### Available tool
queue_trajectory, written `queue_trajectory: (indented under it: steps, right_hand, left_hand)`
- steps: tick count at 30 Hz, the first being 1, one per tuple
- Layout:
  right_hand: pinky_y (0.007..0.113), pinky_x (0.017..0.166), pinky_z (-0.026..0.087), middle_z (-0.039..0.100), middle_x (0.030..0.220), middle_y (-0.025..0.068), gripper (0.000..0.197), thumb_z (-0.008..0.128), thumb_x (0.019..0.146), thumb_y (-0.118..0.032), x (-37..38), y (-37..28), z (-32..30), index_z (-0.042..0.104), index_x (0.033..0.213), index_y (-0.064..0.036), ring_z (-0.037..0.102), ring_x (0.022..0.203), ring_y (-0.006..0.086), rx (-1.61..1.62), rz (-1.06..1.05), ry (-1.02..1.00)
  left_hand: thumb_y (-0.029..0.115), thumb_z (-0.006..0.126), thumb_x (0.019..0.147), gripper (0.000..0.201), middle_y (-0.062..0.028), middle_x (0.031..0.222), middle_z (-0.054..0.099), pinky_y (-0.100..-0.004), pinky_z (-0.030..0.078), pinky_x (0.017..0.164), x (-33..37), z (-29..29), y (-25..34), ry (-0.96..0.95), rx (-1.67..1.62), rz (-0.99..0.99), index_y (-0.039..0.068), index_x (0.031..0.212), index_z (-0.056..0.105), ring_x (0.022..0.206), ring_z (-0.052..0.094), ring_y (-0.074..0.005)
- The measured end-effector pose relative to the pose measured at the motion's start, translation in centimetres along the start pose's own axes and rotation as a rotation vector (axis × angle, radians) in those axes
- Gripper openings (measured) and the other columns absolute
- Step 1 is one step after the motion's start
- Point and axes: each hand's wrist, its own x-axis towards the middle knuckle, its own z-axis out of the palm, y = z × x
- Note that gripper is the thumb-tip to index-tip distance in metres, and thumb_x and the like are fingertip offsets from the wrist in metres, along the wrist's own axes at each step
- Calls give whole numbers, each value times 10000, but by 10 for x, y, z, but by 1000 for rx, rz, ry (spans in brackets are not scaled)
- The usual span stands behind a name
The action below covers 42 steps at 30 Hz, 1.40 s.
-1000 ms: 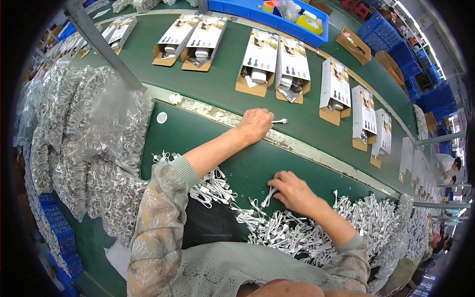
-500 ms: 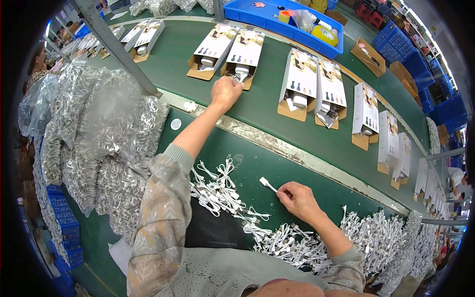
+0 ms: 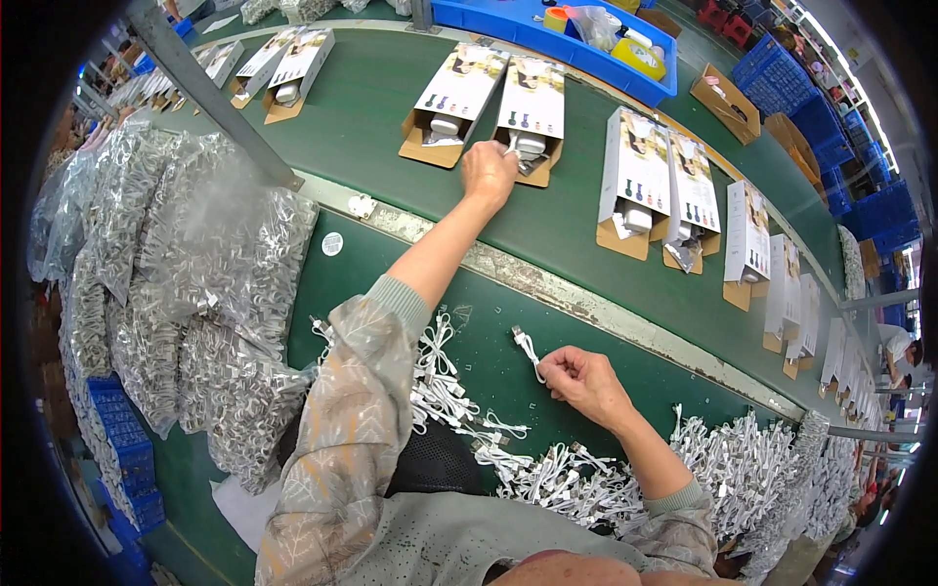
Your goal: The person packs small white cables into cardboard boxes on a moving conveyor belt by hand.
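Note:
My left hand [image 3: 489,172] is stretched far out over the green conveyor belt [image 3: 371,107], fingers closed around a small white cable at the mouth of an open brown-and-white product box [image 3: 530,122]. A second open box [image 3: 451,103] lies just left of it. My right hand [image 3: 578,379] rests on the near green worktop [image 3: 489,332], pinching a coiled white cable [image 3: 528,347] whose plug sticks up to the left. Loose white cables [image 3: 445,386] lie between my arms.
More open boxes [image 3: 635,186] ride the belt to the right and far left. Clear bags of bundled cables [image 3: 186,293] pile up on my left. A heap of white cables [image 3: 743,469] sits at the right. A blue bin [image 3: 586,29] stands beyond the belt.
My left hand has reached farther out, from the belt's near edge to the open box. My right hand lifted a coiled cable from the pile and holds it.

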Motion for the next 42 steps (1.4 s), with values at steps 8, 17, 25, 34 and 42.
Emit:
queue_trajectory:
  steps: [8, 17, 25, 34, 42]
  right_hand:
    - [201, 551, 463, 579, 692, 9, 210, 601, 884, -234, 25, -11, -3, 608, 872, -25, 541, 573, 77, 545, 12, 48]
    - [251, 524, 507, 589, 719, 53, 217, 624, 864, -205, 167, -70, 16, 593, 814, 3, 566, 593, 127, 810, -140, 137]
    - [284, 443, 525, 606, 706, 121, 103, 612, 783, -14, 272, -84, -20, 552, 805, 67, 598, 541, 188, 1009, -79, 658]
    - [285, 735, 483, 600, 957, 59, 406, 674, 804, -205, 126, -60, 32, 531, 1142, -31, 562, 797, 132, -173, -468, 94]
    - [342, 653, 477, 616, 769, 97, 330, 640, 778, -113, 65, -37, 41, 572, 1089, -23, 597, 684, 232, -361, -414, 74]
  left_hand:
    - [21, 477, 792, 302, -227, 1013, 619, -433, 434, 895, -48, -57, 12, -455, 107, 456, -8, 1068, 599, 1000, 566, -383]
    - [14, 519, 752, 272, -164, 997, 604, -414, 455, 854, -145, -189, -10, -770, 275, 503, -9, 1013, 594, 961, 571, -344]
    - [19, 619, 715, 347, -103, 1089, 559, -385, 442, 889, -158, -209, -13, -833, 411, 541, 21, 1059, 571, 1029, 529, -295]
    - [90, 685, 694, 476, -134, 1076, 512, -407, 462, 833, -163, -199, -46, -852, 440, 537, 45, 1134, 511, 1025, 518, -314]
    - [57, 597, 757, 194, -151, 895, 590, -422, 476, 766, -146, -174, -48, -595, 327, 398, 44, 950, 617, 851, 584, -354]
